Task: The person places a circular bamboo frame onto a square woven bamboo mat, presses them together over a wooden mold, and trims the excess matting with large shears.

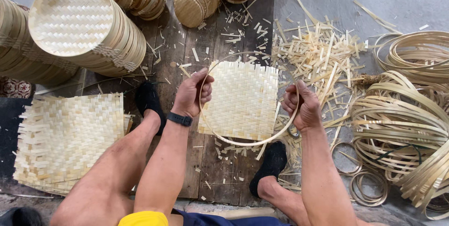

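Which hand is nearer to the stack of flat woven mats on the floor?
Left. The left hand grips the bamboo hoop just right of the stack of flat woven mats; the right hand holds the hoop's far side.

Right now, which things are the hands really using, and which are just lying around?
In use:
- left hand and right hand gripping the hoop
- square mat under the hoop

Lying about:
- mat pile
- stacked trays
- strip coils
- small rings
- offcuts
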